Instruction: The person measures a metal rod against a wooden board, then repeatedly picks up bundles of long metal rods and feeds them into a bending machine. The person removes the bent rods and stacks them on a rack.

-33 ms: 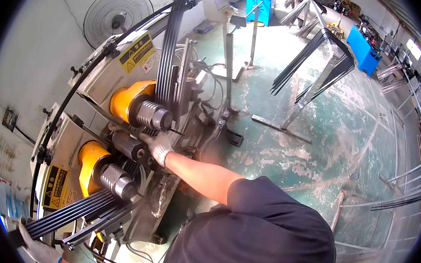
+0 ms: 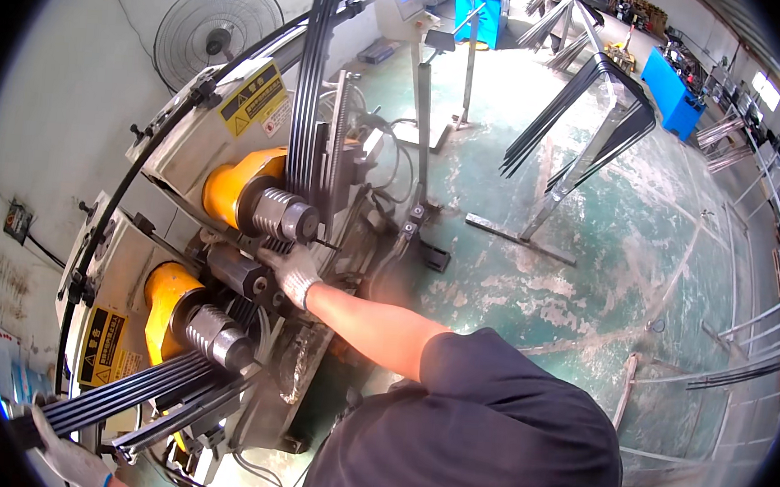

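A row of slim black metal bars (image 2: 140,395) runs through a bending machine with two roller heads. Their far ends rise upright past the upper grooved roller (image 2: 285,214); the near ends slant down to the lower left past the lower grooved roller (image 2: 219,336). At the lower-left rim my left hand (image 2: 76,462), in a pale work glove, is closed around the near ends. My right hand (image 2: 292,271), gloved too, reaches in between the rollers beside a dark hexagonal block (image 2: 239,272). Its fingers curl over the bars' middle; the fingertips are partly hidden.
Yellow roller housings (image 2: 229,187) and a black cable (image 2: 143,158) border the machine. A wall fan (image 2: 216,37) is behind it. On the right, a metal stand (image 2: 585,167) carries bent black bars. Blue machines (image 2: 672,91) stand farther back on the worn green floor.
The bars' upright ends have swung slightly left. The near ends and my left hand have shifted a little up and left. My right hand stays almost in place.
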Tool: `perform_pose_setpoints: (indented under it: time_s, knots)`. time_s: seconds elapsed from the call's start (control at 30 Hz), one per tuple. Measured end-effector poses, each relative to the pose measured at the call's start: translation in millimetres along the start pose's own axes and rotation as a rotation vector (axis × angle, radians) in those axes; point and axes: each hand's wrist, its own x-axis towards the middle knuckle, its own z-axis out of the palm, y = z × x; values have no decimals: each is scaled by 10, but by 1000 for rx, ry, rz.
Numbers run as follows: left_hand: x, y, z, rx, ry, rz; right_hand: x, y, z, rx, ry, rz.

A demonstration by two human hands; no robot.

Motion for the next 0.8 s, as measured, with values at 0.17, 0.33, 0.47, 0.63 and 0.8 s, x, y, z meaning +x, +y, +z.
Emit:
perform_pose_setpoints:
  time_s: [0.17,0.33,0.47,0.63,0.8]
  knots:
    - [348,137,238,471,-114,610,227,592,-75,-811,-39,-692]
    - [-110,876,1216,64,-186,239,174,291,-146,-590,-142,-512]
    - [-230,1294,1659,140,-278,392,273,475,-283,-932,-143,-675]
    - [-276,1323,1512,94,-291,373,8,24,-75,-459,-250,-256]
    - [-295,1357,1607,38,-340,314,125,152,-211,-748,-138,-520]
